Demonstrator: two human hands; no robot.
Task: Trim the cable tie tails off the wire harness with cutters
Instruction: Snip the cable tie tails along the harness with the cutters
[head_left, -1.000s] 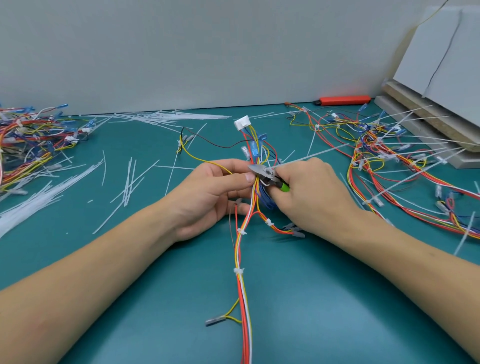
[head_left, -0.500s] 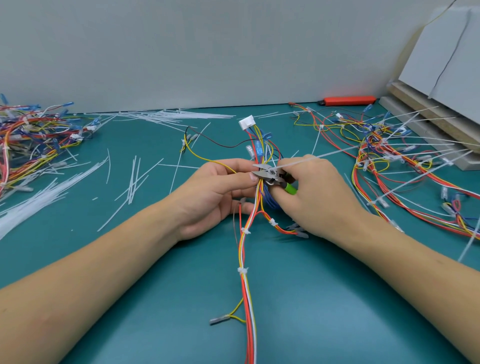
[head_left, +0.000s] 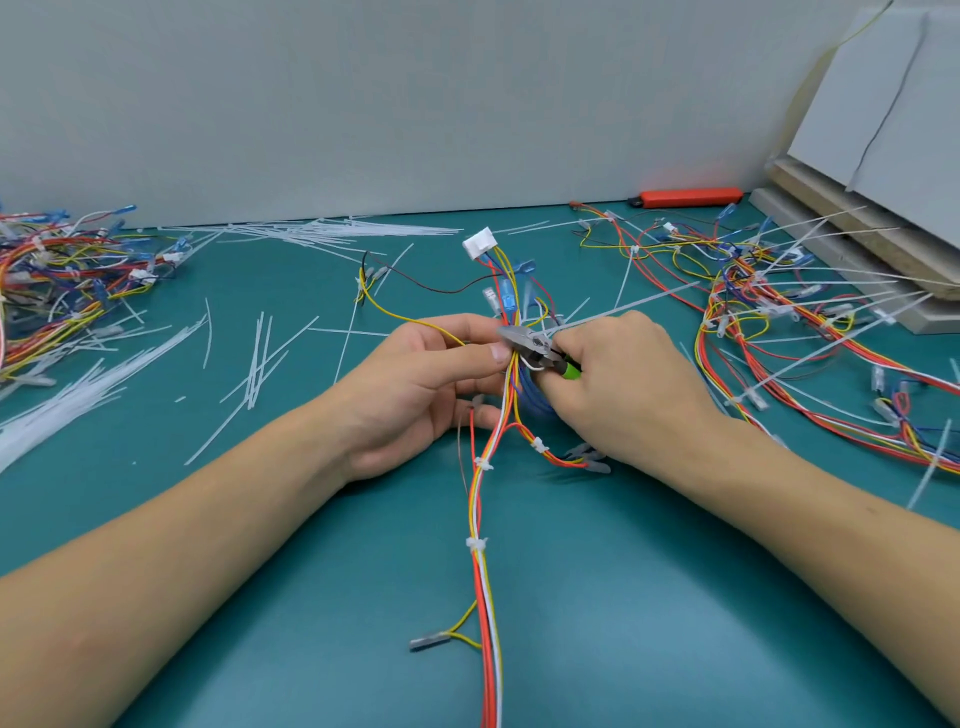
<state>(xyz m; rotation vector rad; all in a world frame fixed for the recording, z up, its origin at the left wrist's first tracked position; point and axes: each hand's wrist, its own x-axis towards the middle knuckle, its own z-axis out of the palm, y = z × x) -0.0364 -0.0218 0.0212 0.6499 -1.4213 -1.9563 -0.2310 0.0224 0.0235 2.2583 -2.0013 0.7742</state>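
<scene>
— Gripping what?
— Left hand (head_left: 415, 384) pinches the wire harness (head_left: 485, 519) mid-table; right hand (head_left: 623, 379) curls round the cutters (head_left: 530, 345).
— Blades on the cable tie tail (head_left: 623, 306)?
— Seemingly at its base; too small to tell.

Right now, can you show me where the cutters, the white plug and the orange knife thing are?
cutters (head_left: 524, 340), head view, on the metal head.
white plug (head_left: 478, 243), head view, middle of its body.
orange knife (head_left: 691, 196), head view, middle of its orange casing.

Red, yellow, white and blue wire harness (head_left: 484, 525), green-handled cutters (head_left: 540, 349), teal table (head_left: 623, 597), white connector (head_left: 478, 243).
</scene>
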